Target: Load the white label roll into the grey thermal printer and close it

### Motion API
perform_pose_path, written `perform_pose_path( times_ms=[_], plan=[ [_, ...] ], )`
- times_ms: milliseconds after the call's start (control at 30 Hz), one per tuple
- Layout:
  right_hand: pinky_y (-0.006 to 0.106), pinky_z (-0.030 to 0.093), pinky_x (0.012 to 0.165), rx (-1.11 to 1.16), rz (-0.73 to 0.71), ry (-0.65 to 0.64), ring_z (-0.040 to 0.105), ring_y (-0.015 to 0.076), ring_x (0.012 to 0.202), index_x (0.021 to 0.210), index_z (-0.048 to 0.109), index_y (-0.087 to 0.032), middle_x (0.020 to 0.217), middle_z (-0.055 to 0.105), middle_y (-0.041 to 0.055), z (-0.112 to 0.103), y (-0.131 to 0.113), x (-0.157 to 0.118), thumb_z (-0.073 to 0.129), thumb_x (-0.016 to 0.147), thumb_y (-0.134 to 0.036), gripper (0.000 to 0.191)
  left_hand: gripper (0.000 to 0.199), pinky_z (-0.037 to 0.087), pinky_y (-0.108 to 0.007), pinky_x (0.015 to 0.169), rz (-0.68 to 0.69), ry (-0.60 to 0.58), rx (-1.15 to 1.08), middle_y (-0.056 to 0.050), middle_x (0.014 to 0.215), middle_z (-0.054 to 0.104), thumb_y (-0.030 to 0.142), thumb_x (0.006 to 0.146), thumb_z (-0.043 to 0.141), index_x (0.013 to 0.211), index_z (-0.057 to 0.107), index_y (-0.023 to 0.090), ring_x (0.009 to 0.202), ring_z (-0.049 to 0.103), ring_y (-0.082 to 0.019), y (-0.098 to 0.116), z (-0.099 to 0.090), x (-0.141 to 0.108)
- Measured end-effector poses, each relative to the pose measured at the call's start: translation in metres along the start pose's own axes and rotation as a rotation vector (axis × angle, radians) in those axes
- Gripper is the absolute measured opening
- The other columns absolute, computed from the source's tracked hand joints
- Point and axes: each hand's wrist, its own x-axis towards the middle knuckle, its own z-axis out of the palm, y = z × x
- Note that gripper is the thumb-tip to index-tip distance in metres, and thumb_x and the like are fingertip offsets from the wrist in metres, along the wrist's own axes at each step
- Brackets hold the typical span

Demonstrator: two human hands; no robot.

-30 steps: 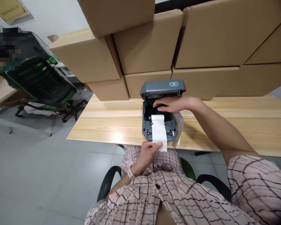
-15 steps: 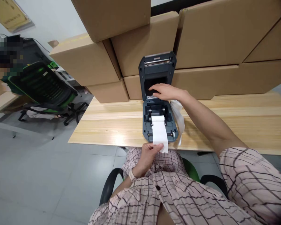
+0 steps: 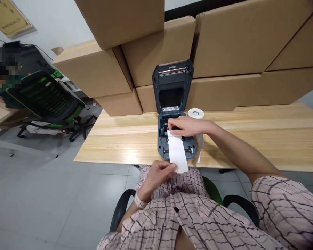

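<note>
A dark grey label printer (image 3: 161, 142) stands on the table with its lid (image 3: 173, 80) raised. A white label strip (image 3: 176, 151) runs out of its bay, over the front roller and past the table edge. My left hand (image 3: 160, 173) pinches the strip's front end at its left edge. Inside the bay, my right hand (image 3: 187, 125) reaches over the back of the strip, index finger bent down and thumb apart from it near the paper. Its other fingers are largely hidden. A white label roll (image 3: 195, 113) sits to the printer's right, partly behind my right hand.
Stacked cardboard boxes (image 3: 224, 45) line the back of the wooden table (image 3: 120, 139). Loose paper (image 3: 199, 147) hangs down beside the printer's right side. At far left a person sits on a black and green office chair (image 3: 41, 97) by another desk.
My right hand has come down from in front of the raised lid into the printer bay, uncovering the label roll at the right. My left hand keeps its pinch on the strip.
</note>
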Motion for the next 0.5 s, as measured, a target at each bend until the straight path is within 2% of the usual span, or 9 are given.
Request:
perform_pose_path(
  times_ms=[33, 100, 133, 167, 200, 233, 300, 400, 500],
  plan=[
    [0.031, 0.039, 0.072, -0.019, 0.001, -0.023, 0.063, 0.0241, 0.088, 0.101, 0.055, -0.022, 0.097, 0.072, 0.0077, 0.003, -0.001, -0.001, 0.053, 0.097, -0.034, 0.012, 0.05, 0.046, -0.03, 0.056, 0.04, 0.053, 0.026, -0.004, 0.063, 0.07, 0.065, 0.082, 0.077, 0.062, 0.074, 0.019, 0.055, 0.057, -0.014, 0.008, -0.012, -0.002],
    [0.031, 0.037, 0.072, -0.029, -0.015, -0.057, 0.061, 0.0249, 0.089, 0.097, 0.052, -0.023, 0.092, 0.069, 0.0071, 0.005, 0.0, 0.0, 0.052, 0.097, -0.033, 0.01, 0.047, 0.049, -0.029, 0.059, 0.227, 0.385, 0.056, -0.003, 0.066, 0.071, 0.06, 0.088, 0.072, 0.062, 0.071, 0.02, 0.058, 0.058, -0.013, 0.028, -0.033, 0.002],
    [0.031, 0.037, 0.072, -0.02, -0.026, -0.07, 0.061, 0.0246, 0.087, 0.095, 0.051, -0.023, 0.09, 0.067, 0.0066, 0.005, 0.001, 0.001, 0.052, 0.096, -0.033, 0.01, 0.041, 0.052, -0.03, 0.064, 0.329, 0.558, 0.111, -0.004, 0.07, 0.073, 0.055, 0.091, 0.07, 0.07, 0.074, 0.02, 0.064, 0.061, -0.014, 0.038, -0.042, 0.01],
    [0.031, 0.037, 0.072, -0.003, -0.039, -0.08, 0.06, 0.024, 0.085, 0.095, 0.051, -0.023, 0.089, 0.066, 0.0059, 0.004, 0.002, 0.003, 0.053, 0.095, -0.033, 0.011, 0.03, 0.055, -0.031, 0.072, 0.397, 0.652, 0.183, -0.006, 0.084, 0.078, 0.049, 0.09, 0.072, 0.087, 0.078, 0.02, 0.078, 0.068, -0.017, 0.049, -0.047, 0.02],
    [0.031, 0.036, 0.072, 0.02, -0.052, -0.087, 0.059, 0.0232, 0.084, 0.095, 0.051, -0.023, 0.089, 0.065, 0.0051, 0.003, 0.003, 0.004, 0.055, 0.094, -0.034, 0.011, 0.032, 0.057, -0.033, 0.081, 0.429, 0.658, 0.256, -0.01, 0.107, 0.081, 0.045, 0.09, 0.073, 0.11, 0.078, 0.02, 0.095, 0.072, -0.02, 0.057, -0.051, 0.034],
    [0.031, 0.037, 0.071, 0.043, -0.065, -0.093, 0.058, 0.0224, 0.082, 0.096, 0.052, -0.023, 0.089, 0.065, 0.0044, 0.002, 0.004, 0.005, 0.057, 0.093, -0.034, 0.012, 0.046, 0.057, -0.036, 0.087, 0.417, 0.611, 0.316, -0.014, 0.129, 0.077, 0.041, 0.089, 0.074, 0.129, 0.072, 0.019, 0.109, 0.072, -0.024, 0.065, -0.052, 0.049],
    [0.031, 0.037, 0.072, 0.094, -0.089, -0.093, 0.057, 0.0209, 0.081, 0.097, 0.053, -0.023, 0.09, 0.065, 0.0037, 0.0, 0.007, 0.006, 0.06, 0.091, -0.035, 0.015, 0.068, 0.057, -0.041, 0.095, 0.304, 0.461, 0.413, -0.021, 0.147, 0.067, 0.037, 0.087, 0.075, 0.15, 0.058, 0.016, 0.122, 0.07, -0.03, 0.074, -0.05, 0.08],
    [0.031, 0.04, 0.074, 0.181, -0.127, -0.064, 0.058, 0.02, 0.083, 0.1, 0.055, -0.022, 0.096, 0.067, 0.0042, 0.0, 0.011, 0.004, 0.063, 0.09, -0.037, 0.02, 0.08, 0.057, -0.044, 0.093, 0.205, 0.304, 0.538, -0.02, 0.137, 0.073, 0.033, 0.086, 0.075, 0.159, 0.047, 0.016, 0.108, 0.074, -0.031, 0.076, -0.044, 0.111],
    [0.031, 0.044, 0.078, 0.236, -0.15, -0.043, 0.061, 0.0205, 0.088, 0.107, 0.058, -0.021, 0.102, 0.07, 0.0054, 0.003, 0.015, 0.002, 0.065, 0.09, -0.038, 0.025, 0.082, 0.055, -0.044, 0.09, 0.24, 0.273, 0.648, -0.015, 0.121, 0.078, 0.029, 0.085, 0.07, 0.162, 0.043, 0.018, 0.094, 0.074, -0.029, 0.075, -0.044, 0.118]
  ],
)
